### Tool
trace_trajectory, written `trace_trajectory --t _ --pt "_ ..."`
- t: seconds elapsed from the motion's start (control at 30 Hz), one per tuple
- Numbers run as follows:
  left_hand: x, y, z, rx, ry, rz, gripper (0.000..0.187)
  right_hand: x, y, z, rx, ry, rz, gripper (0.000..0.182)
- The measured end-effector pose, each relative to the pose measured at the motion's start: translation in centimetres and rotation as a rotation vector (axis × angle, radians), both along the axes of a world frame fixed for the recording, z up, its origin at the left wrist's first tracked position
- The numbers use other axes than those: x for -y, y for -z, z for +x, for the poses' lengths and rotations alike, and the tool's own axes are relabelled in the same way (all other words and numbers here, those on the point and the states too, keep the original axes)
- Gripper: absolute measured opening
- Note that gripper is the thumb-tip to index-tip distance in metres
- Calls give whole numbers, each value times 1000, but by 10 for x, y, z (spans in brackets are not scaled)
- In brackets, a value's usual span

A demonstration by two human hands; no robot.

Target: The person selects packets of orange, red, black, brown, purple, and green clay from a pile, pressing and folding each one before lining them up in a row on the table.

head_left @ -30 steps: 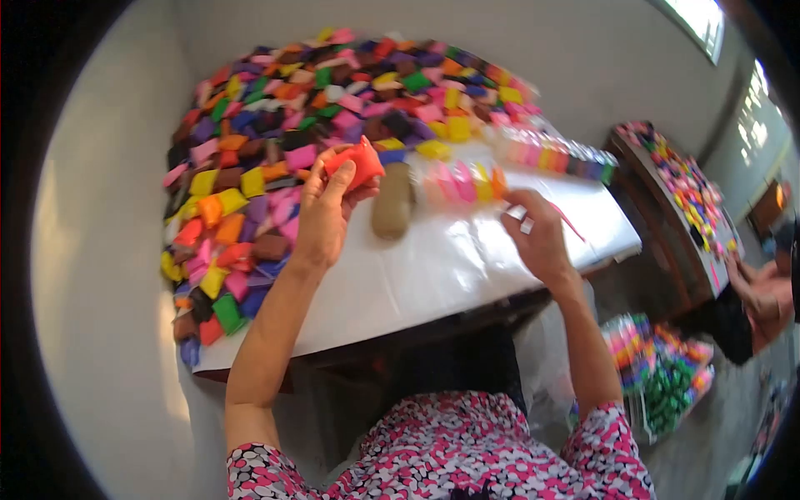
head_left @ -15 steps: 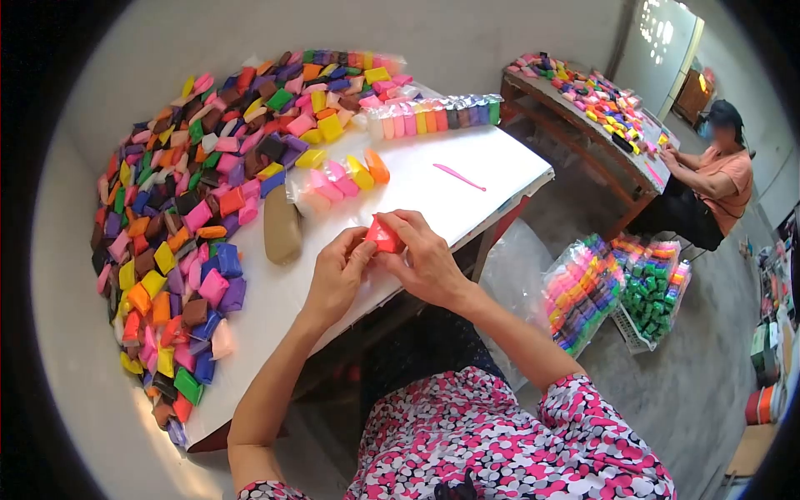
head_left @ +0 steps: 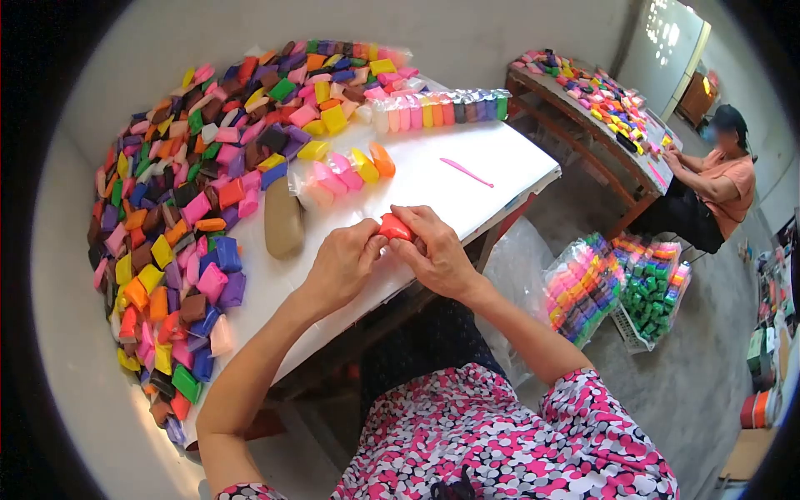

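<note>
Between my two hands, above the near edge of the white table (head_left: 275, 333), is a small red packet of modelling clay (head_left: 395, 226). My left hand (head_left: 343, 257) is closed, its thumb and fingers pinching the packet's left end. Fingers of my right hand (head_left: 435, 252) wrap round the other side; some fingertips are hidden. Just beyond lies a clear bag (head_left: 337, 177) with pink, yellow and orange packets in it. A greenish-brown oblong block (head_left: 284, 222) rests left of that bag. To the right, a pink plastic modelling knife (head_left: 467, 172) lies flat on the table.
A large heap of coloured clay packets (head_left: 196, 208) covers the table's left and back. Near the back edge stands a filled clear strip pack (head_left: 440, 111). On the floor at right are packed bags (head_left: 586, 287) and a white basket (head_left: 631, 329). A co-worker (head_left: 721, 183) sits at another table (head_left: 575, 104).
Both hands have turned around the red packet and shifted slightly up and to the right. My left elbow has swung outward to the left. The view has shifted a little.
</note>
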State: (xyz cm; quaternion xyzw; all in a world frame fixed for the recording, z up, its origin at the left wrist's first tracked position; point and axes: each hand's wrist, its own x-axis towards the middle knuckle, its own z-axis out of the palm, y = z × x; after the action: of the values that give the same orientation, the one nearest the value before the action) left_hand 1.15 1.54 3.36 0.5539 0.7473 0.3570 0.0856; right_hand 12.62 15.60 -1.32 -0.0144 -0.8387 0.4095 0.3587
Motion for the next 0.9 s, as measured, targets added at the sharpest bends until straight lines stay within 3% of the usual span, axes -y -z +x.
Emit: trace_trajectory --t 0.1,0.2,0.33,0.7,0.9 --pt "0 10 -2 -95 -31 62 16 -2 -1 0 -17 0 55 45" --pt "-1 23 0 -89 -83 152 15 0 -4 4 -102 133 2 34" --pt "-4 30 3 -83 -122 189 13 -1 1 11 -84 212 156 19" --pt "-7 33 10 -386 -115 147 10 1 8 7 -120 260 328 13" --pt "-5 33 6 -263 -50 238 10 2 8 9 -114 232 259 16"
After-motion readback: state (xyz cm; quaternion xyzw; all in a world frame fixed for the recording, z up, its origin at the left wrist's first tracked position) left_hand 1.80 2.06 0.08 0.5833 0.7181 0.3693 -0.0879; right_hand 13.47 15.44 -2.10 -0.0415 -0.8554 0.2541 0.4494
